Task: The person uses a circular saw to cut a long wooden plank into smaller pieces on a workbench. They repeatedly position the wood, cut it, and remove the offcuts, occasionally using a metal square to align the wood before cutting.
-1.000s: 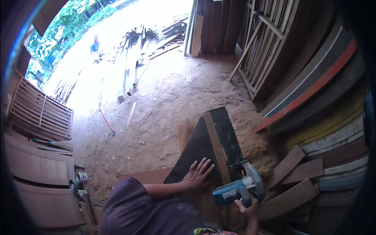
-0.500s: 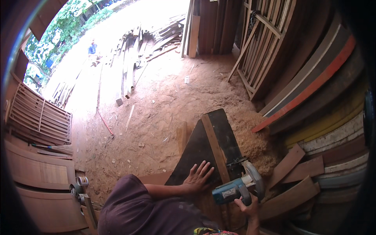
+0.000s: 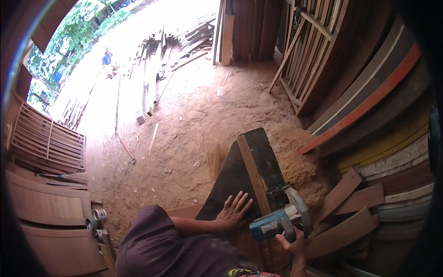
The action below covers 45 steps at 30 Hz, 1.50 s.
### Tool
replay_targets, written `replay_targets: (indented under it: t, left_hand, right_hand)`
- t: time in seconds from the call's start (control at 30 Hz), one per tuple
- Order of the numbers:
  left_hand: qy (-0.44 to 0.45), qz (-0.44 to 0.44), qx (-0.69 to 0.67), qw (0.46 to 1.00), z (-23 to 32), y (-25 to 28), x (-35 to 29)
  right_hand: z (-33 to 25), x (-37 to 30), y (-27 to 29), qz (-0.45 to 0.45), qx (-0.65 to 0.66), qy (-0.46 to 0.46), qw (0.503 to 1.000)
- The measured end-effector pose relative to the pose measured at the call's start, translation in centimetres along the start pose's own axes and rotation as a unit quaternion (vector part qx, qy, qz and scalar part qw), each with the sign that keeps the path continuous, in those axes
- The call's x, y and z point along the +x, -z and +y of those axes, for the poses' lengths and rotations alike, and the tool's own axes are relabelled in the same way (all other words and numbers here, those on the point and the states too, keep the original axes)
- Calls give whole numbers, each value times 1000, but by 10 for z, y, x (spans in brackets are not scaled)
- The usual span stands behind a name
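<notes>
Blue circular saw [image 3: 280,221] apparently rests against the pale strip [image 3: 253,174].

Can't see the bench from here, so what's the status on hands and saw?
Left hand flat on the dark board, fingers spread. Right hand grips the blue circular saw at the light wood strip. Sawdust pile beyond.

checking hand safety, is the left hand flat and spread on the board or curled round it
Flat and spread: the left hand lies palm down on the dark board, fingers fanned apart, beside the blue circular saw.
</notes>
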<state>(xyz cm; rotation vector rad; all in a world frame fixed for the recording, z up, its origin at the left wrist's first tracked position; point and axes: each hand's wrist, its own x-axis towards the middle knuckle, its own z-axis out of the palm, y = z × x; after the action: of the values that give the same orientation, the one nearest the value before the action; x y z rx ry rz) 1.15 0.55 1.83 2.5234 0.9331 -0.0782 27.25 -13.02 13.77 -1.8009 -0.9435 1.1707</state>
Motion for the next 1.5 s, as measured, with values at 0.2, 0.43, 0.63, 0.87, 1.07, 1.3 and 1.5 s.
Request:
replay_targets:
  t: [0.2, 0.43, 0.63, 0.87, 1.07, 1.3, 1.5]
  left_hand:
    - [0, 4, -23, 1000, -1, -1, 1]
    - [5, -14, -8, 1000, -1, 1, 0]
    - [4, -27, -14, 1000, 1, 2, 1]
    - [-1, -13, -24, 1000, 1, 1, -1]
    - [-6, -11, -17, 1000, -1, -2, -2]
    - [-4, -19, -28, 999, 3, 8, -1]
    - [0, -22, -16, 1000, 3, 8, 0]
  right_hand:
    - [-3, 6, -1, -11, -2, -3, 1000]
    - [-4, 12, -4, -14, -2, 0, 1000]
    - [-2, 15, -6, -11, -3, -24, 1000]
    - [-7, 21, -6, -21, -7, -19, 1000]
    - [-8, 25, -9, -24, 4, -4, 1000]
    - [-2, 29, -11, -18, 1, 5, 1000]
    - [-9, 33, -12, -19, -1, -4, 1000]
